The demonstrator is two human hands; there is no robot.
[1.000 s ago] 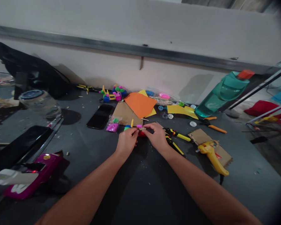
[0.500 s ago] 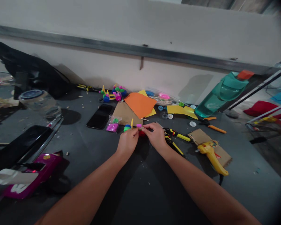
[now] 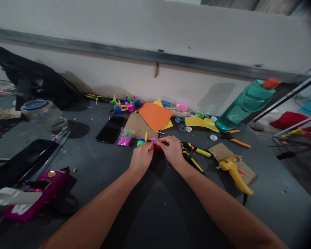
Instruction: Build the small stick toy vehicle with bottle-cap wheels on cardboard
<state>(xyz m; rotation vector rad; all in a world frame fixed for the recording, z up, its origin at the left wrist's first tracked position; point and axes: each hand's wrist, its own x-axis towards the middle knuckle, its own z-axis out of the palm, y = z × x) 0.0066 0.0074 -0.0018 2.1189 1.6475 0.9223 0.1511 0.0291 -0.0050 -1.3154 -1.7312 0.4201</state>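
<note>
My left hand (image 3: 142,155) is closed at the middle of the dark table, around part of a small colourful piece with green, blue and yellow parts (image 3: 141,141). Close beside it, my right hand (image 3: 173,148) pinches at a tiny light-coloured bit whose shape is too small to tell. A pink piece (image 3: 153,139) shows just above the fingertips of both hands, and something red (image 3: 157,148) lies between them, partly hidden. Behind the hands are brown cardboard (image 3: 136,125) and an orange sheet (image 3: 156,116).
Black-and-yellow tools (image 3: 197,149) lie right of my right hand, then a yellow glue gun (image 3: 234,173) on cardboard. A green bottle (image 3: 245,105) leans at the back right. Left are a phone (image 3: 110,129), a clear jar (image 3: 45,116) and a purple device (image 3: 41,197).
</note>
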